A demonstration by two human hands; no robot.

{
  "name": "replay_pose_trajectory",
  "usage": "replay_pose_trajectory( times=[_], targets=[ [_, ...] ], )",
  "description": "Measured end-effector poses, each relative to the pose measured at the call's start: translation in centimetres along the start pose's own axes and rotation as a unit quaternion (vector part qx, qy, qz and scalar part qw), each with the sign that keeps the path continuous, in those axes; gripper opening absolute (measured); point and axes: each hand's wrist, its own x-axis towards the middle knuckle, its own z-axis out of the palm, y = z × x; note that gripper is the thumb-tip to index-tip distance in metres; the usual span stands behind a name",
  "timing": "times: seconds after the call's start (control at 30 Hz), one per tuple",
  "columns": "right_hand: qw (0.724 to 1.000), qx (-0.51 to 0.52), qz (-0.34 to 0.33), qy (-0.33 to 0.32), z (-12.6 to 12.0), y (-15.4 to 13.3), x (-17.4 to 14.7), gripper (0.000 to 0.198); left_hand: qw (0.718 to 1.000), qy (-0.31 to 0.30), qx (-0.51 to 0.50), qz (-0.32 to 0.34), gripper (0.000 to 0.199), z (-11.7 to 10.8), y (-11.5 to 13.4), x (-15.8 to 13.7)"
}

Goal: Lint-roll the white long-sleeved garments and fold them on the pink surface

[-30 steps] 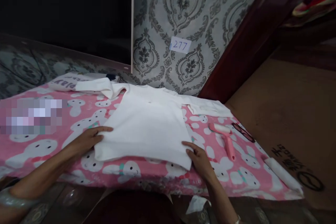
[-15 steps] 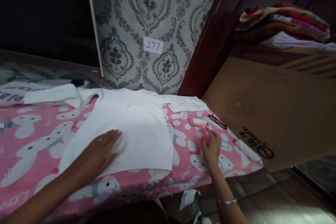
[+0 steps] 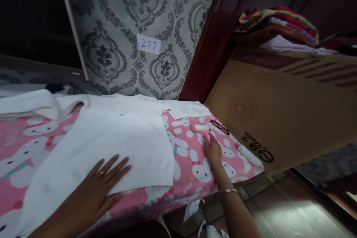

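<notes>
A white long-sleeved top point(image 3: 131, 134) lies spread out on a pink cloth point(image 3: 192, 186) printed with white rabbits. My left hand point(image 3: 104, 182) rests flat on the lower part of the top, fingers spread, a ring on one finger. To the right of the top, my right hand point(image 3: 213, 152) is closed around the pink handle of a lint roller point(image 3: 201, 128). The roller's white head points away from me, over the cloth. Its handle is mostly hidden by my fingers.
Dark-rimmed glasses point(image 3: 219, 127) and a white roll point(image 3: 250, 156) lie near the cloth's right edge. A large cardboard box point(image 3: 279, 108) stands beyond, with folded textiles point(image 3: 281, 24) on top. Paper scraps point(image 3: 192, 210) lie below the front edge.
My left hand has come down toward the top's lower hem and lies flat with fingers spread. The view has shifted to the right. My right hand still holds the lint roller beside the top.
</notes>
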Motion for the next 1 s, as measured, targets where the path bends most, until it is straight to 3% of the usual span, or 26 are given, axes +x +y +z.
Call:
replay_pose_trajectory(
  times=[0.1, 0.17, 0.27, 0.37, 0.5, 0.67, 0.73, 0.8, 0.9, 1.0],
  targets=[
    [0.996, 0.072, 0.014, 0.049, 0.0, -0.4, -0.7, 0.068, 1.000, -0.014, -0.002, -0.006, 0.069, -0.7, 0.4, 0.1],
    [0.992, 0.114, -0.023, 0.056, -0.1, -1.7, -1.7, 0.068, 1.000, -0.025, -0.002, -0.009, 0.070, -1.0, 0.6, 0.0],
    [0.975, 0.157, -0.154, -0.024, 0.1, -5.7, -3.8, 0.056, 0.999, -0.039, -0.006, -0.017, 0.068, -1.1, 0.7, -0.1],
    [0.953, 0.109, -0.248, -0.138, 1.0, -11.2, -4.8, 0.048, 0.999, -0.044, -0.018, -0.020, 0.068, -1.2, 0.7, -0.1],
    [0.946, -0.029, -0.243, -0.211, 3.4, -18.4, -2.8, 0.052, 0.998, -0.043, -0.035, -0.024, 0.068, -1.5, 0.8, -0.1],
    [0.941, -0.044, -0.244, -0.230, 6.2, -23.8, 0.5, 0.051, 0.997, -0.047, -0.048, -0.032, 0.066, -2.0, 0.9, 0.0],
    [0.941, -0.032, -0.242, -0.234, 6.3, -23.4, 0.5, 0.052, 0.997, -0.045, -0.048, -0.031, 0.066, -2.0, 0.9, 0.0],
    [0.940, -0.004, -0.247, -0.235, 5.6, -21.2, -0.2, 0.053, 0.998, -0.041, -0.047, -0.030, 0.067, -1.7, 0.8, -0.2],
    [0.932, 0.058, -0.271, -0.233, 2.9, -15.3, -1.7, 0.055, 0.997, -0.035, -0.054, -0.035, 0.067, -1.2, 0.8, -0.4],
    [0.924, 0.105, -0.277, -0.240, -1.5, -8.9, -3.0, 0.054, 0.996, -0.032, -0.068, -0.043, 0.065, -0.9, 0.7, -0.5]
  ],
)
